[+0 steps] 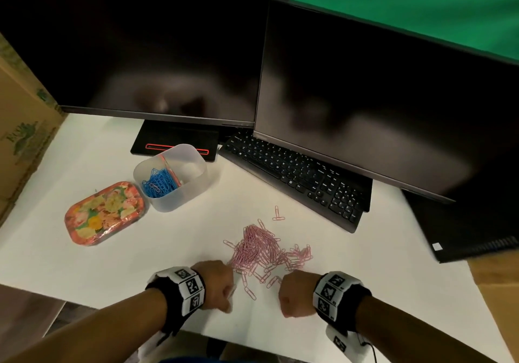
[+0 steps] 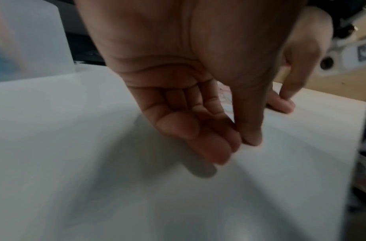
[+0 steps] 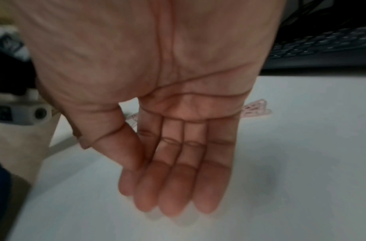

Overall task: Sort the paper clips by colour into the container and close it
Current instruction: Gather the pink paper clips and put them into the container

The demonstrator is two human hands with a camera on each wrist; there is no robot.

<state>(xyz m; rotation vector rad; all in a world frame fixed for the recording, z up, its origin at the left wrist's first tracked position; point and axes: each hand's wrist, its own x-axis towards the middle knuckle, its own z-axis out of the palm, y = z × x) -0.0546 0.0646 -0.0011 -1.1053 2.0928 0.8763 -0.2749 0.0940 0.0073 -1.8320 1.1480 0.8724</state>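
Both hands poised at the near edge of the pink paper clips

My left hand (image 1: 216,284) and right hand (image 1: 295,289) hang empty, fingers relaxed, flanking the pink paper clips (image 1: 264,250). I should cup inward, gathering the pile into one scoop for the empty half of the translucent container (image 1: 171,177) beyond the pile, left, beside the blue clips (image 1: 158,184). My fingertips are hidden from above; the wrist views are blurred.

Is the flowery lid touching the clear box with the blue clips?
Cannot tell. In the head view the flowery lid lies right beside the clear box, its corner reaching the box's near wall, but no plain contact or gap shows. The wrist views miss the lid.
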